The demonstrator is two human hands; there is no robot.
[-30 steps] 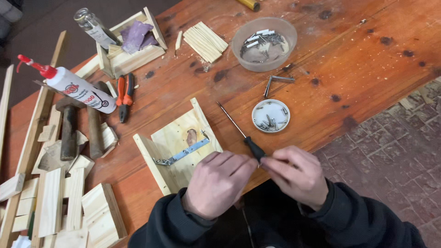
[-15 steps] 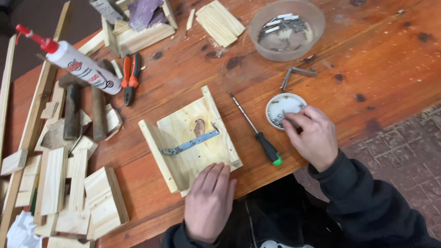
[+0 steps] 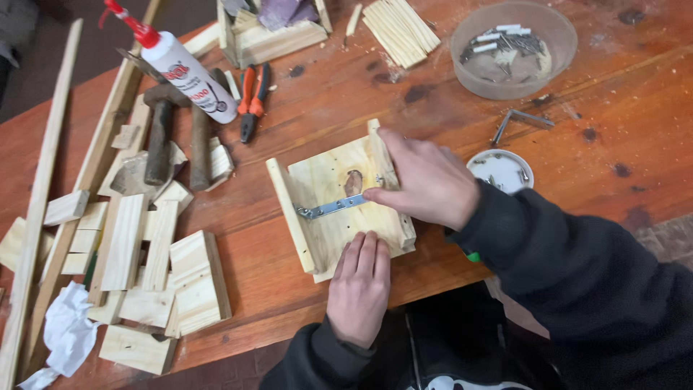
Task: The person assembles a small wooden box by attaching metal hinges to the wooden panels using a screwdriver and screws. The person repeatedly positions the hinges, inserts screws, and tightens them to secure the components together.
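A pale wooden tray-like piece (image 3: 325,180) with raised side rails lies on the table, and a metal strip (image 3: 328,208) runs across it. My left hand (image 3: 359,285) rests flat on its near edge, fingers together. My right hand (image 3: 426,180) covers the right rail. Its thumb and forefinger are pinched at the strip's right end, and anything small between them is hidden. A small white dish of screws (image 3: 505,170) sits just right of that hand. Only the green end of a screwdriver (image 3: 473,256) shows under my right sleeve.
A clear bowl of hardware (image 3: 514,49) and a bent metal bracket (image 3: 516,121) lie at the back right. A glue bottle (image 3: 184,68), hammers (image 3: 159,133), orange pliers (image 3: 253,94), a small wooden box (image 3: 271,32), thin sticks (image 3: 401,25) and several wood blocks (image 3: 151,267) fill the left.
My right hand left the screw dish and moved left onto the wooden piece's right rail, at the strip's end. My left hand slid forward onto the piece's near edge.
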